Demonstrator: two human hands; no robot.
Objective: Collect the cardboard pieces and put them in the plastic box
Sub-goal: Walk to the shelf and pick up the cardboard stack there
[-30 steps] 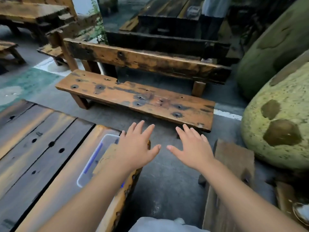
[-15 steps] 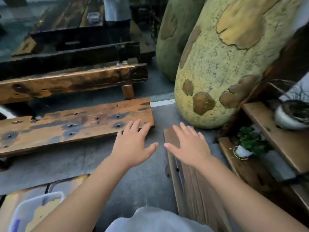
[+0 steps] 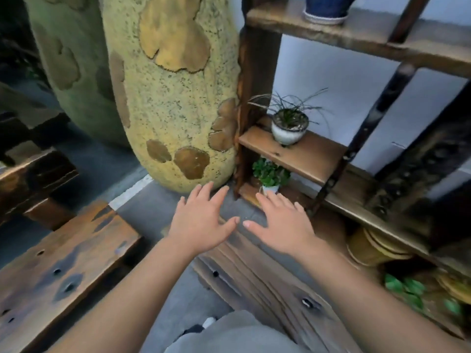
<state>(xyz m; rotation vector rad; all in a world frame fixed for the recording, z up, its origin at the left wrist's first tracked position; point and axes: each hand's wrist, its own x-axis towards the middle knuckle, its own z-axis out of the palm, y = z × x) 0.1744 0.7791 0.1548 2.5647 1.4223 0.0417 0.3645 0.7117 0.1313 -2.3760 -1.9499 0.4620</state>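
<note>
My left hand (image 3: 201, 220) and my right hand (image 3: 283, 225) are stretched out side by side in the middle of the view, palms down, fingers spread, holding nothing. They hover over the grey floor and the end of a wooden bench. Neither the plastic box nor any cardboard piece is in view.
A big yellow speckled gourd-shaped sculpture (image 3: 168, 98) stands ahead, a greener one (image 3: 71, 59) to its left. A dark wooden shelf (image 3: 300, 154) at the right holds potted plants (image 3: 289, 126). One wooden bench (image 3: 63, 271) lies at the lower left, another (image 3: 267, 281) under my right arm.
The view has swung to the right: the table with the plastic box and cardboard has left the frame, and the sculpture and plant shelf have come in. Both hands stay open and empty.
</note>
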